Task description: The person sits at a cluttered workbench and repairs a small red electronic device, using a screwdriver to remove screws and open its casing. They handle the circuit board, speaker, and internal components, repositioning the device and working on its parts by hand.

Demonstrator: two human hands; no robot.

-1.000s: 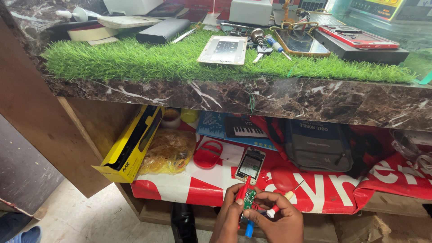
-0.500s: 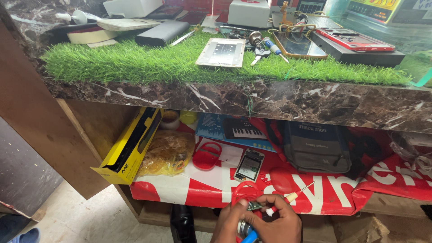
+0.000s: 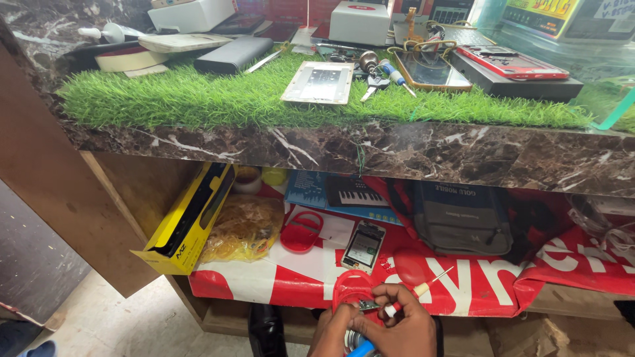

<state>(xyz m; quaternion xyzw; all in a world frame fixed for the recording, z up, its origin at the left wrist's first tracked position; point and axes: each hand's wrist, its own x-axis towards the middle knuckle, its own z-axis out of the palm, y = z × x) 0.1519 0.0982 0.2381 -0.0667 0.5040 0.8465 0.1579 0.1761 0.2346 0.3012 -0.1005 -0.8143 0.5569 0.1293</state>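
My left hand [image 3: 333,328] and my right hand [image 3: 405,325] are pressed together at the bottom edge of the view, in front of the lower shelf. My left fingers pinch a small green circuit board [image 3: 368,305]. Closed in my right hand is a thin tool with a blue handle [image 3: 360,348] and a white end [image 3: 391,309]. A red plastic ring stand [image 3: 349,289] lies just beyond my fingers, and a small cream-handled screwdriver [image 3: 431,282] rests on the red and white sheet [image 3: 291,281] to its right.
The shelf holds a bare phone [image 3: 364,246], a second red stand [image 3: 301,231], a bag of rubber bands [image 3: 245,228], a yellow box [image 3: 188,218] and a grey pouch [image 3: 463,218]. Above juts a marble counter edge [image 3: 331,151] with a grass mat [image 3: 198,99], a metal plate [image 3: 319,82] and phones [image 3: 512,63].
My hands have sunk lower in the view and closed tighter together. The green board, held up in plain sight before, is now mostly covered by my fingers.
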